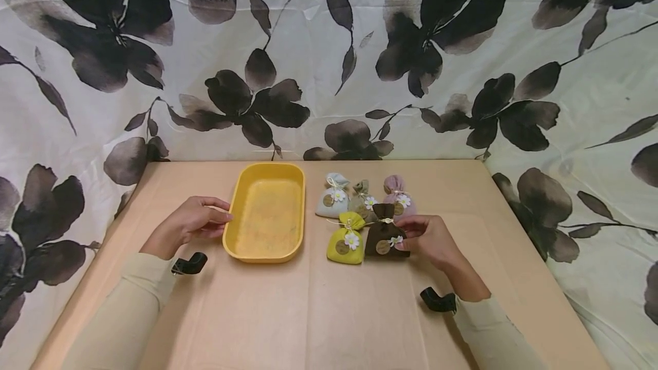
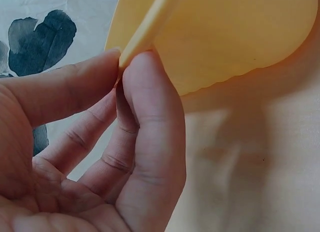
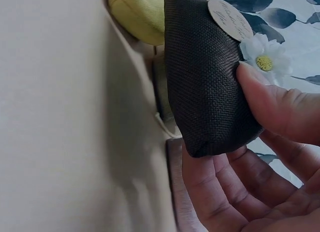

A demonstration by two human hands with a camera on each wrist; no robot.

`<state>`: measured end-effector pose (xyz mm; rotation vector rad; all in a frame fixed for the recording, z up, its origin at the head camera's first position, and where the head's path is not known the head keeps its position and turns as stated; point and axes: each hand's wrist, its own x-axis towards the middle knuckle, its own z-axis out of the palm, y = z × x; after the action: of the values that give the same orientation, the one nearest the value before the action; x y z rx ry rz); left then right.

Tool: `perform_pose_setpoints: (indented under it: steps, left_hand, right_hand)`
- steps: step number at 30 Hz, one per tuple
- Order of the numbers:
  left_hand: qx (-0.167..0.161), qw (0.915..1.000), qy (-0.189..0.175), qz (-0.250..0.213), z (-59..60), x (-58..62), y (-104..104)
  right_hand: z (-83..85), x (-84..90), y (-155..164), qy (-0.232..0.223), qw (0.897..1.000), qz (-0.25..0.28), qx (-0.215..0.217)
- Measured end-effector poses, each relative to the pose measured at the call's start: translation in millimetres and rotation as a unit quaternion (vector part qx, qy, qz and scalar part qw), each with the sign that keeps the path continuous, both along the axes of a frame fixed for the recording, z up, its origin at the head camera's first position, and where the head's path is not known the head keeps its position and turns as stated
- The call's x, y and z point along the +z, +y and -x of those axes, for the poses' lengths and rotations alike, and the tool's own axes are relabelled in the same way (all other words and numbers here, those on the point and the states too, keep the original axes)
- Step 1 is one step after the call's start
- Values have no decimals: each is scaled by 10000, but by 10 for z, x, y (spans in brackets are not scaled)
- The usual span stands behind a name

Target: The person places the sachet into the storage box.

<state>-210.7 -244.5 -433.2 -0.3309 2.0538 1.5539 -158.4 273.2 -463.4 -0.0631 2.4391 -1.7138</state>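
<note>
The brown sachet [image 1: 386, 237] stands near the table's [image 1: 319, 313] middle, tied neck pointing far, just right of the yellow sachet [image 1: 346, 243]. The right hand [image 1: 429, 240] pinches it, thumb [image 3: 280, 105] on its face, shown only by the wrist view. The left hand [image 1: 191, 222] pinches the yellow tray's [image 1: 233, 210] left rim.

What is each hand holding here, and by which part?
Left hand pinches the yellow plastic tray by its left rim. Right hand grips the dark brown fabric pouch by its lower body.
</note>
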Motion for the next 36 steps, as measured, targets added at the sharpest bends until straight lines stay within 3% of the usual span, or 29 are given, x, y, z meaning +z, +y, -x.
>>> perform_pose_setpoints:
  steps: [13,25,29,36]
  left_hand:
    - [95,9999,-1,-106,-12,32,-64]
    - [74,9997,11,-234,65,15,-41]
    - [76,9993,122,-353,44,4,-54]
    - [92,9994,14,-347,-21,-66,-40]
  right_hand:
    - [103,207,-74,163,9998,120,-9]
    - [218,383,-136,333,9992,206,-84]
    - [260,421,-197,487,9984,265,-101]
    - [231,463,-276,495,9982,134,-309]
